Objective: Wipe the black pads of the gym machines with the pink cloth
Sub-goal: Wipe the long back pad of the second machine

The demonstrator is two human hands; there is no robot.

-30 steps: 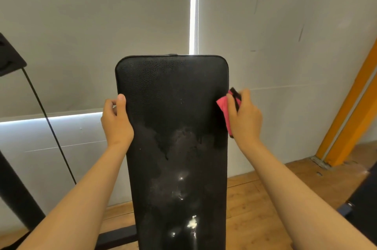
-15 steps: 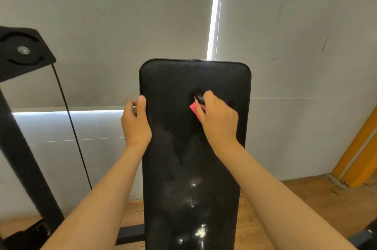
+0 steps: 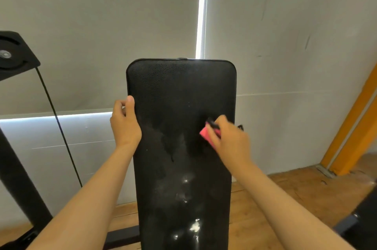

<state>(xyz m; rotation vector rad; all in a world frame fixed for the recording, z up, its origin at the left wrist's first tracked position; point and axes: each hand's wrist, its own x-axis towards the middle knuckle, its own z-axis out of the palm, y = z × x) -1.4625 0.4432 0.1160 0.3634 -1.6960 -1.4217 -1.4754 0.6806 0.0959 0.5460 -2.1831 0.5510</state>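
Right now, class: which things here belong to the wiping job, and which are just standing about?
In the job: pink cloth, black pad, right hand gripping the cloth, left hand holding the pad's edge.
Standing about: black pulley bracket, black cable, orange post, wooden floor.

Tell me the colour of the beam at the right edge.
Orange beam, clearest in the head view.

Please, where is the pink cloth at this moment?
In the head view the pink cloth is in the right hand, pressed on the right half of the black pad, opposite the left hand gripping the pad's left edge.
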